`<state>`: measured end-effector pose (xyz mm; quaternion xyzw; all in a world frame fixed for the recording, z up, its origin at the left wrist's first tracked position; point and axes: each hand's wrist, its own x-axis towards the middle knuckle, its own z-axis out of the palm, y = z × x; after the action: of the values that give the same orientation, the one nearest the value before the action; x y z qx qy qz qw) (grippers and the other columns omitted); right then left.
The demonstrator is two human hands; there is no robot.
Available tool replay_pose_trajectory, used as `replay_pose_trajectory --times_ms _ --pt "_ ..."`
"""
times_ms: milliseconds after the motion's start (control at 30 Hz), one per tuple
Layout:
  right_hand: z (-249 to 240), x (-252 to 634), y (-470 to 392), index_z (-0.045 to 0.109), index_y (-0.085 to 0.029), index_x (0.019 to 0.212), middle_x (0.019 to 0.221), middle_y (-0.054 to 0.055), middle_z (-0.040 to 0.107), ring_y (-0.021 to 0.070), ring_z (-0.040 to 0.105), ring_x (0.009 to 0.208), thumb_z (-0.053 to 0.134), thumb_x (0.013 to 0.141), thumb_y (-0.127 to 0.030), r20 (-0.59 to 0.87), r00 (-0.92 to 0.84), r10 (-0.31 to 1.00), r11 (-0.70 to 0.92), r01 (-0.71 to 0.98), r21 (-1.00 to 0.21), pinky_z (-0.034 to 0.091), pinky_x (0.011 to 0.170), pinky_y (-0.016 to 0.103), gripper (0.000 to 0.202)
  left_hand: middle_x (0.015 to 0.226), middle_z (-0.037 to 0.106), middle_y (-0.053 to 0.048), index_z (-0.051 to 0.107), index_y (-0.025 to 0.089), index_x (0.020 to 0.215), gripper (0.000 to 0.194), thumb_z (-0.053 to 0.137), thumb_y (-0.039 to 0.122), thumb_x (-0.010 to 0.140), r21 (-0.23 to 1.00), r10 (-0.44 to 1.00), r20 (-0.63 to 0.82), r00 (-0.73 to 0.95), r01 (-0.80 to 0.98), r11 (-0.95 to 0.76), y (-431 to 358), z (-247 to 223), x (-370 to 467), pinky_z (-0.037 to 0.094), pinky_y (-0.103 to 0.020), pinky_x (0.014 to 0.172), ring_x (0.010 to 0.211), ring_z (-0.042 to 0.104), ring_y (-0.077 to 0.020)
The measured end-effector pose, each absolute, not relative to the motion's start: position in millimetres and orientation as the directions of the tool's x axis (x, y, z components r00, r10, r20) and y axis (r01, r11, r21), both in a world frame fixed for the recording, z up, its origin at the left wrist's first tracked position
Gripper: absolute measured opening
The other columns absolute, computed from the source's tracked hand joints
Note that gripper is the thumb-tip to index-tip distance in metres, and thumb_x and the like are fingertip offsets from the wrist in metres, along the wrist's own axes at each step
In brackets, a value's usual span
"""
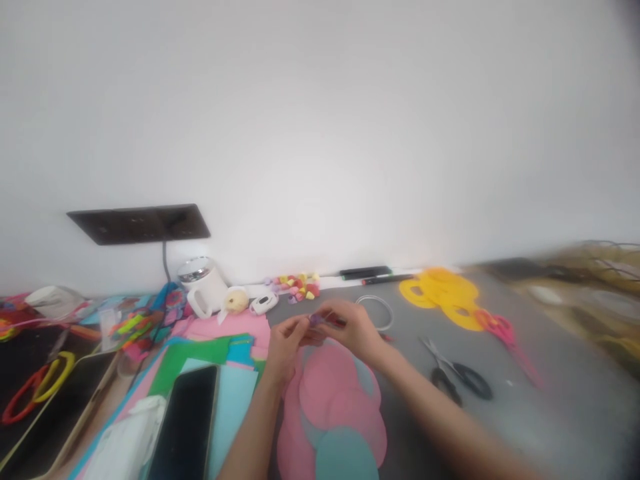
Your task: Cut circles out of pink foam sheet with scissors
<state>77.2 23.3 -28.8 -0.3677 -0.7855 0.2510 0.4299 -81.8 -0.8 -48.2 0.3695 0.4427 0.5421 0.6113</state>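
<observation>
In the head view my left hand [287, 343] and my right hand [354, 328] meet above the table, fingertips pinched together. Between them is a small purple piece [317, 320], partly hidden by the fingers and too blurred to make out its kind. Both hands are closed on it. Just below them lie overlapping pink paper circles [325, 380] with a few blue ones among them and a teal circle [347, 457] at the near end. Behind the hands sits a cluster of small purple, yellow and red folded pieces [300, 287] by the wall.
To the right lie black-handled scissors [453, 373], pink scissors [510, 340], yellow paper rings [445, 297] and a coil of wire [377, 313]. Markers [366, 273] line the wall. On the left are a phone [185, 427], coloured paper [195, 363], a white mug [205, 287] and orange-yellow scissors [40, 390].
</observation>
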Motion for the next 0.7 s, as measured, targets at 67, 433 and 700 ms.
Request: replay_pose_trajectory --times_ms 67,433,700 --pt "-30.5 75.3 22.8 0.064 -0.021 0.084 0.081 0.002 0.066 0.0139 0.063 0.072 0.064 0.077 -0.021 0.478 -0.339 0.81 0.574 0.293 -0.765 0.053 0.066 0.026 0.007 0.068 0.071 -0.008 0.07 0.01 0.086 0.039 0.076 0.04 0.061 0.935 0.989 -0.144 -0.017 -0.328 0.131 -0.3 -49.0 -82.1 0.055 -0.035 0.063 0.06 0.067 -0.0196" --pt "-46.0 87.2 57.2 0.065 -0.017 0.092 0.087 0.005 0.071 0.0158 0.067 0.076 0.06 0.078 -0.02 0.32 -0.221 0.922 0.388 0.566 -0.728 0.054 0.069 0.027 0.016 0.081 0.071 -0.007 0.066 0.014 0.103 0.044 0.074 0.035 0.064 0.962 0.99 -0.104 -0.097 -0.262 0.075 0.7 -51.9 -81.0 0.055 -0.033 0.062 0.059 0.066 -0.0167" --pt "-51.8 84.8 128.3 0.062 -0.015 0.104 0.103 0.008 0.064 0.0184 0.062 0.09 0.058 0.087 -0.025 0.152 -0.185 0.971 0.234 0.869 -0.435 0.05 0.081 0.036 0.021 0.075 0.068 -0.004 0.064 0.013 0.102 0.045 0.073 0.036 0.064 0.956 0.975 -0.156 -0.156 -0.271 0.109 2.7 -53.5 -82.4 0.052 -0.029 0.054 0.054 0.062 -0.0137"
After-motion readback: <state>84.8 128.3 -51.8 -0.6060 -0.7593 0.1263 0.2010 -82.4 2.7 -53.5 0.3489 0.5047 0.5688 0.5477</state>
